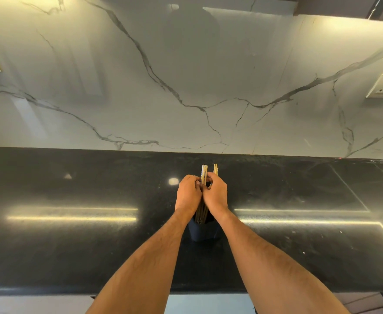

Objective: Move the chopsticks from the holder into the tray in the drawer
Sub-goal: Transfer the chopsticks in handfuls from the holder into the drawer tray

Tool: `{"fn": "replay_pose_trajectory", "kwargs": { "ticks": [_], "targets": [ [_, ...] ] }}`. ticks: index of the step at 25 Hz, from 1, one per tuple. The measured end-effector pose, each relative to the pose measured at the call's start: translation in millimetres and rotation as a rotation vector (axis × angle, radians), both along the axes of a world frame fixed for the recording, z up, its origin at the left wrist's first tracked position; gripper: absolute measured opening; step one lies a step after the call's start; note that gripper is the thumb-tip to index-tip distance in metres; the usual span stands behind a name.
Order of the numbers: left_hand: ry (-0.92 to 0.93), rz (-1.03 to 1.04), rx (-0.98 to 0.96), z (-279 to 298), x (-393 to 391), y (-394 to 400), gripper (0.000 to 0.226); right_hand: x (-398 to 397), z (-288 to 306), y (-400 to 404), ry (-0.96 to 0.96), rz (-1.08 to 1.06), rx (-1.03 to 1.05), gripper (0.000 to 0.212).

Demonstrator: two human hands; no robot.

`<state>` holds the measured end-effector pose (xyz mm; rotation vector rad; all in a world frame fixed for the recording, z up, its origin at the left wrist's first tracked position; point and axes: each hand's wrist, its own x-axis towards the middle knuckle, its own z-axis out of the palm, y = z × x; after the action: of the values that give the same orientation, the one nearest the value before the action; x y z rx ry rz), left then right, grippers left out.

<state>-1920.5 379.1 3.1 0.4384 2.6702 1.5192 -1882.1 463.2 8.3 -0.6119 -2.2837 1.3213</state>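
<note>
Both hands' fingers (198, 183) — around chopsticks (204, 172)

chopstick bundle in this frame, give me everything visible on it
The bundle of slim chopsticks stands roughly upright in a dark blue holder on the black stone countertop. Top ends are pale yellow, one with blue markings; lower shafts look dark brown. They look like wood, though that is uncertain. Both hands close around the middle: the left hand on one side, the right hand on the other. Two tips stand slightly apart on the right. Lower ends are hidden inside the holder.
</note>
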Motion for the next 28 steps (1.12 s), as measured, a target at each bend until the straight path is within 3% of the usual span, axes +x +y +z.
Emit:
{"fn": "replay_pose_trajectory", "kwargs": {
  "ticks": [7, 14, 21, 28],
  "targets": [
    [0.12, 0.002, 0.02, -0.6, 5.2, -9.0, 0.021, 1.1, 3.7, 3.8, -0.002, -0.006, -0.025, 0.027],
    [0.08, 0.004, 0.117, 4.0, 14.8, -13.0, 0.027, -1.1, 7.9, 8.0, -0.078, 0.042, -0.108, 0.022],
    [0.201, -0.03, 0.021, 12.1, 28.0, -13.0, 0.02, 3.9, 21.9, 5.4, 0.043, -0.038, -0.298, 0.02],
    [0.108, -0.019, 0.265, 50.0, 37.1, -4.6, 0.028, 14.8, 69.2, 5.7, 0.221, 0.042, -0.309, 0.016]
  ]
}}
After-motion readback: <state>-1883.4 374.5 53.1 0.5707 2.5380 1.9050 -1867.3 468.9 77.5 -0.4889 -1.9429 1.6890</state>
